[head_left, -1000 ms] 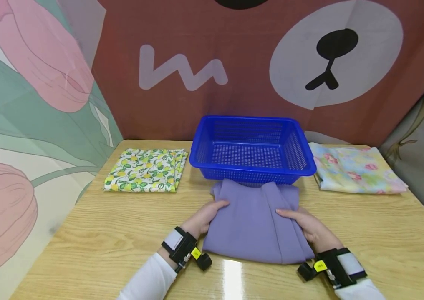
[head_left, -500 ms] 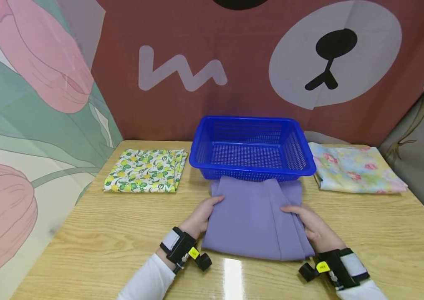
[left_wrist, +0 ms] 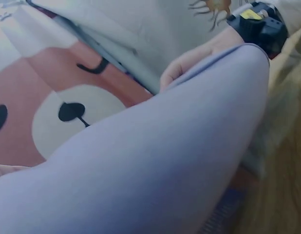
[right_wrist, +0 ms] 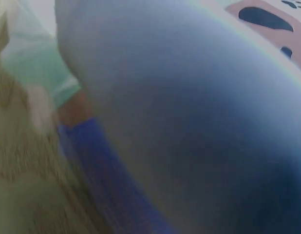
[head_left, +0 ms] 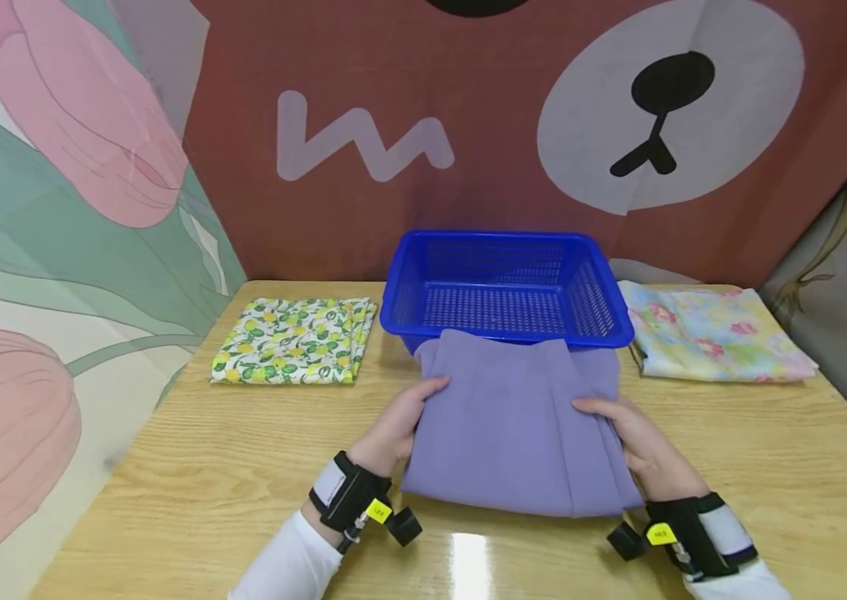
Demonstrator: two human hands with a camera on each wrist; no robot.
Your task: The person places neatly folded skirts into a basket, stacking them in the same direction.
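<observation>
Behind everything, a printed backdrop (head_left: 318, 217) is hung, and before it a light wooden table (head_left: 266, 467) is set. At the table's far side a blue basket (head_left: 498, 260) is placed, its slotted floor bare to view. In front of it a folded purple cloth (head_left: 509, 425) is held by both hands; by the wrist views it is judged to be lifted clear of the table. The basket's front wall and part of its front rim are covered by the far edge of the cloth, but whether the two are touching cannot be told. A folded floral cloth (head_left: 724, 337) is laid beside the basket on the right, and a folded lemon-print cloth (head_left: 292, 342) on the left.

The near corners are left hanging below the left hand (head_left: 396, 427) and the right hand (head_left: 644, 446). The cloth's side edges are clamped by the fingers of each hand, thumbs above, the rest mostly hidden beneath.

The step in hand is judged to be the bringing of the folded cloth to the basket. For the next move, the front rim would need to be cleared and the folds kept together.
</observation>
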